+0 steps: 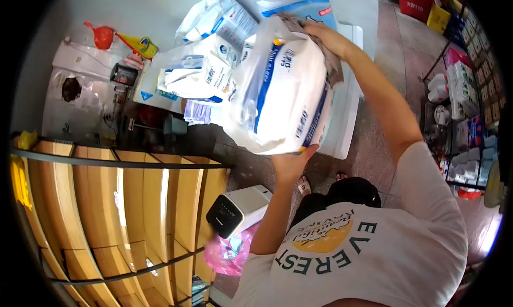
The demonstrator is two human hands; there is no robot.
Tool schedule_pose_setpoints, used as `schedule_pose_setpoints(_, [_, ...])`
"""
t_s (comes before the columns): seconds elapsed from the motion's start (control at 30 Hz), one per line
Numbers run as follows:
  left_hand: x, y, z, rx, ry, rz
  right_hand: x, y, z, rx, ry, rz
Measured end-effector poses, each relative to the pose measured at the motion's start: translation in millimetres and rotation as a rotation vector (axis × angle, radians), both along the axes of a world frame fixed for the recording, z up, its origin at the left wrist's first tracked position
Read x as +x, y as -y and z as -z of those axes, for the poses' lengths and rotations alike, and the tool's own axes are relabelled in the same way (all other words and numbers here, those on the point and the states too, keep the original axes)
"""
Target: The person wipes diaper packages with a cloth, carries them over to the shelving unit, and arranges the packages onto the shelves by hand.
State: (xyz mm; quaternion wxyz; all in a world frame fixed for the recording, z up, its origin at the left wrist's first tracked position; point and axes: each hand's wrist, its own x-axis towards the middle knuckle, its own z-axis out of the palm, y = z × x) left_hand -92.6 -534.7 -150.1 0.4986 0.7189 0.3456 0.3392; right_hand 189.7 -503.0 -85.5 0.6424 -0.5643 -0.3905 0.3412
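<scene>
Holding a big white pack (pixel 296 87) with both hands, tipped at a slant in front of a white bench (pixel 350 130). Cupping the near end with the left hand (pixel 293 161), thumb along the edge and most of the fingers hidden behind. Gripping the far corner with the right hand (pixel 323 33), fingers bent over a crinkly brown-grey wrap (pixel 336 66). Cannot tell if touching the bench underneath with the pack. Can see blue bands and dark letters on the pack, and loose see-through plastic (pixel 243 109) down its left side.

Just left of the pack, can see a smaller white pack (pixel 211 74) with blue trim. Behind that, can spot a blue-and-white pack (pixel 230 21) in a shiny bag. At the top, near the right hand, can see a blue bag (pixel 315 10) with a little red label. Can find a purple packet (pixel 197 112) low down, under the smaller white pack.

Farther left, can see a red scoop (pixel 104 38) beside a yellow-green packet (pixel 141 45). Below those, can see a long wooden shelf (pixel 149 194) with black bars. Close to the left arm, can see a white machine (pixel 251 202) with a black front, and a pink bag (pixel 224 256) next to it. Far to the right, can see white and green packs (pixel 463 90) on a rack, and a red bucket (pixel 416 5) up in the corner.
</scene>
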Motion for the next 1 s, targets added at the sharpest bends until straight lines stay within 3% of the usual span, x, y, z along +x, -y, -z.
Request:
schedule_pose_setpoints(0.03, [6, -3, 1, -0.055, -0.067, 0.073, 3, -5, 13, 0.025, -0.125, -0.046])
schedule_pose_setpoints(0.17, [6, -2, 1, -0.046, -0.024, 0.062, 12, 4, 67, -0.177, -0.17, -0.103])
schedule_pose_setpoints(0.23, [12, -4, 4, 0.02, 0.034, 0.061, 27, -4, 131, -0.227, 0.288, 0.024])
schedule_pose_setpoints(0.27, [13, -2, 5, 0.076, 0.076, 0.054, 19, 6, 136, -0.261, 0.056, 0.036])
schedule_pose_setpoints(0.3, [13, -3, 4, 0.072, 0.074, 0.046, 19, 9, 135, -0.26, 0.046, 0.013])
schedule_pose_setpoints(0.37, [6, -2, -2, 0.006, -0.169, 0.051, 14, 31, 131, -0.277, 0.014, -0.016])
schedule_pose_setpoints(0.43, [2, -6, 5, 0.039, -0.124, 0.062, 25, 48, 110, -0.588, 0.434, -0.104])
schedule_pose_setpoints(0.53, [8, -5, -3, 0.054, -0.025, 0.055, 66, 75, 109, -0.582, 0.543, -0.258])
schedule_pose_setpoints(0.6, [6, -4, 2, 0.046, -0.103, 0.028, 79, 72, 105, -0.276, 0.124, -0.097])
schedule_pose_setpoints(0.67, [7, -4, 2, 0.029, -0.063, 0.036, 50, 49, 69, -0.194, 0.056, -0.061])
schedule_pose_setpoints(0.73, [7, -5, 3, 0.012, -0.028, 0.042, 25, 20, 68, 0.07, 0.037, 0.149])
schedule_pose_setpoints(0.83, [8, -5, 9, 0.004, -0.011, 0.031, 6, 1, 108, 0.064, -0.077, 0.289])
schedule_pose_setpoints(0.9, [9, -6, 11, 0.035, -0.05, 0.05, 10, 18, 159, -0.193, 0.177, 0.285])
schedule_pose_setpoints(0.93, [11, -7, 13, 0.036, -0.039, 0.048, 4, 26, 179, -0.228, 0.151, 0.397])
schedule_pose_setpoints(1.0, [13, -6, 18, 0.223, -0.068, 0.044, -10, 47, 154, -0.322, 0.283, 0.454])
